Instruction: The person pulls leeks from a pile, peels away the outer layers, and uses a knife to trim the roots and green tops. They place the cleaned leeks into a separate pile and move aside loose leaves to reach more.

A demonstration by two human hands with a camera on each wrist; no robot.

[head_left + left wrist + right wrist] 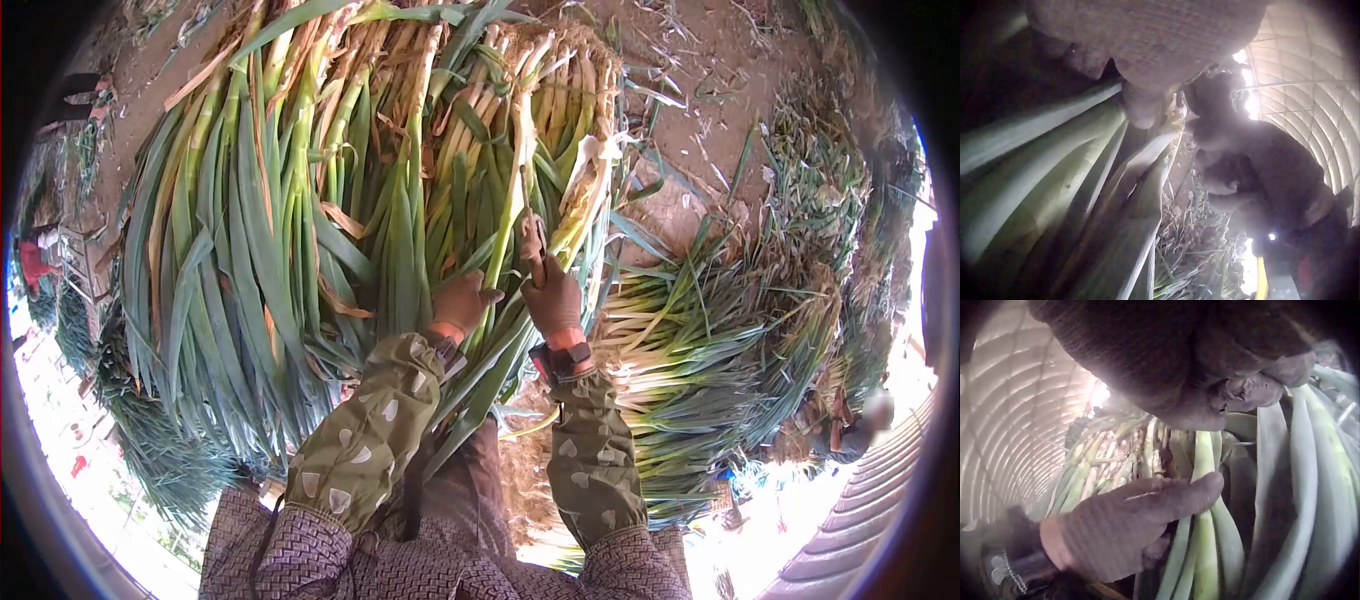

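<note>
In the head view my gloved left hand (462, 303) holds a long green onion (500, 245) by its leafy green part, white end pointing away from me. From the right wrist view, the left thumb (1200, 492) lies across that stalk, with the fingers behind it. Just right of it, my gloved right hand (552, 303) grips a narrow brown hand tool (533, 240), which lies close along the stalk; its exact kind I cannot tell. Under and beyond both hands spreads a thick heap of green onions (290, 180), roots at the far side and leaves toward me.
Another pile of green onions (680, 370) lies to the right, white ends toward my right arm. Loose leaf waste (820, 170) is heaped at the far right, and scraps litter the dirt ground (690, 120). A ribbed, curved covering (1016, 412) rises behind.
</note>
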